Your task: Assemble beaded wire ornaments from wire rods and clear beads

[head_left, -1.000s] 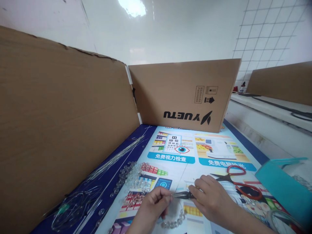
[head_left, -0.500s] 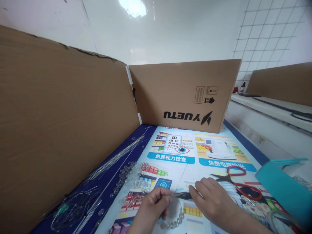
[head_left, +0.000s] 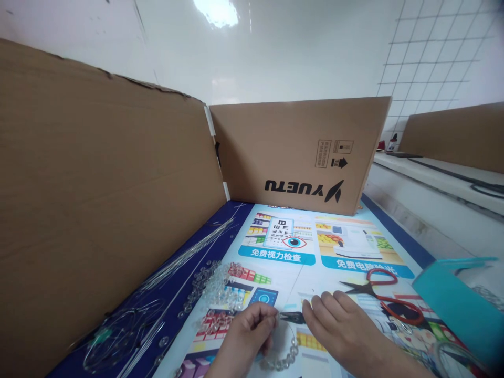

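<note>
My left hand [head_left: 252, 331] is closed in a pinch on the end of a string of clear beads [head_left: 286, 361], which hangs in a loop below it. My right hand [head_left: 338, 323] is wrapped round a pair of dark pliers [head_left: 292, 317]. Their jaws point left, slightly parted, and reach close to the left fingertips. Whether the jaws touch the thread I cannot tell. The plier handles are hidden inside my right hand.
Loose clear beads [head_left: 220, 289] lie left of my hands. Beyond them are straight wire lengths [head_left: 189, 254] and a tangled coil [head_left: 114, 336]. Red-handled scissors [head_left: 384, 296] and a teal holder [head_left: 460, 310] lie right. Cardboard panels [head_left: 291, 152] stand behind and left.
My right hand and the pliers have shifted slightly left, and the plier jaws look more parted. My left hand keeps its pinch in nearly the same place.
</note>
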Action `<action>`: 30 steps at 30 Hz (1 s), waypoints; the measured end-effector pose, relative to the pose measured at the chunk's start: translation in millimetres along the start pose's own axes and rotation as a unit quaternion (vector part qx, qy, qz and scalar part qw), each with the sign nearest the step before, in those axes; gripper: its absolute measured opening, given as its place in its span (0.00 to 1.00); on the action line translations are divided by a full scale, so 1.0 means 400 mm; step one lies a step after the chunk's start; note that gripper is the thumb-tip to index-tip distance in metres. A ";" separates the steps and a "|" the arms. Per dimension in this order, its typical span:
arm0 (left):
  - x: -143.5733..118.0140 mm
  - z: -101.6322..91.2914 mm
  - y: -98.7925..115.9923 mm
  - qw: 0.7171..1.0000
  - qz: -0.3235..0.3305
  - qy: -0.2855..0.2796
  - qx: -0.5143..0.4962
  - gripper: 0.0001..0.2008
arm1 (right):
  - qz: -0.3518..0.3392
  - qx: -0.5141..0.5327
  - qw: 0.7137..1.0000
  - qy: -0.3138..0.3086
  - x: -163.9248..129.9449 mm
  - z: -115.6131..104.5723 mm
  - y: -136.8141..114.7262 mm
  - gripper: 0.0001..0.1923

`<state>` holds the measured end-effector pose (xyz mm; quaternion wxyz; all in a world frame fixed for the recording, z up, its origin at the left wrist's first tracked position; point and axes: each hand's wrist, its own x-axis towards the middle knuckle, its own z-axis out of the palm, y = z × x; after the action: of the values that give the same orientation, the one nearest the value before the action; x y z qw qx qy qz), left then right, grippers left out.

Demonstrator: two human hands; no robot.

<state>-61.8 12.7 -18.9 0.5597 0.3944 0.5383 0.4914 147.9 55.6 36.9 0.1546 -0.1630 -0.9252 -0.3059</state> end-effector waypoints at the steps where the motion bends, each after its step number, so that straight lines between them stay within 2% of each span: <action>1: 0.002 0.001 -0.002 1.000 -0.001 0.003 -0.005 0.16 | -0.003 -0.001 1.000 0.000 0.002 -0.003 0.000 0.16; 11: 0.003 0.001 0.006 1.000 -0.005 -0.002 -0.014 0.14 | -0.046 -0.035 0.998 0.000 0.027 -0.018 0.009 0.15; 18: 0.001 0.000 0.010 1.000 0.008 -0.016 -0.007 0.12 | -0.067 -0.038 0.996 -0.040 0.047 -0.037 0.022 0.14; 25: 0.001 0.000 0.006 1.000 0.015 -0.026 -0.006 0.14 | -0.062 -0.002 0.997 -0.049 0.055 -0.039 0.021 0.10; 30: 0.003 -0.001 0.008 0.999 0.010 -0.030 -0.009 0.17 | -0.079 -0.017 0.995 -0.051 0.072 -0.056 0.029 0.10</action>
<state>-62.5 14.6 -16.2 0.5743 0.4094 0.5130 0.4892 130.9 56.5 71.1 0.0793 -0.1072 -0.9367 -0.3237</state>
